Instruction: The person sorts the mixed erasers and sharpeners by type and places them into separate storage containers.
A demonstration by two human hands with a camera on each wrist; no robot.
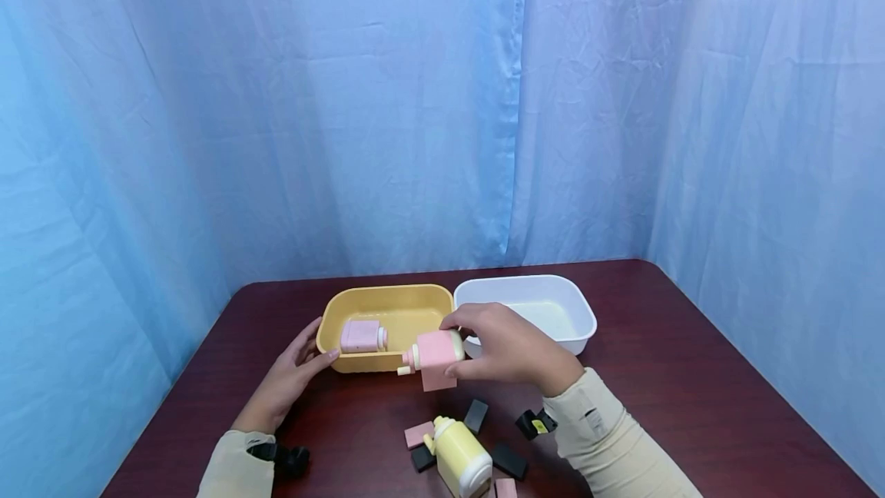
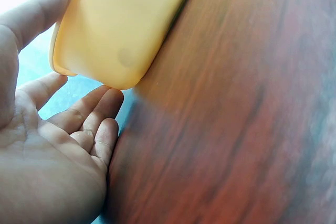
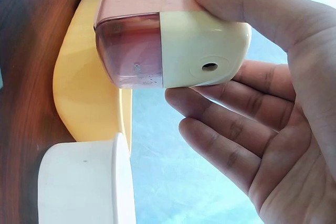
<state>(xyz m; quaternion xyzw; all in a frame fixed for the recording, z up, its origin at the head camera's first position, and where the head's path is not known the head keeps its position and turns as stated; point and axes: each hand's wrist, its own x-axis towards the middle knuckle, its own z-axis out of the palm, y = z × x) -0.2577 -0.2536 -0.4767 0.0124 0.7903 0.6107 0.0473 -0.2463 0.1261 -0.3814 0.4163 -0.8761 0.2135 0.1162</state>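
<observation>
My right hand (image 1: 508,348) pinches a pink pencil sharpener (image 1: 435,352) with a crank, thumb on one side and fingers on the other. It is held above the table at the front right of a yellow bin (image 1: 369,363). In the right wrist view the sharpener's cream face shows a pencil hole, beside a see-through shavings drawer. My left hand (image 1: 286,379) holds the yellow bin by its left end, thumb at the near corner and fingers along the side. Inside that bin lies a pale pink sharpener (image 1: 361,335) on its side.
Right of the yellow bin and close to it stands a white bin (image 1: 553,310). A yellow pencil sharpener (image 1: 459,450) is on the near table, among dark blocks (image 1: 509,461) and pink blocks (image 1: 418,435). Blue curtains (image 1: 415,114) hang around the table.
</observation>
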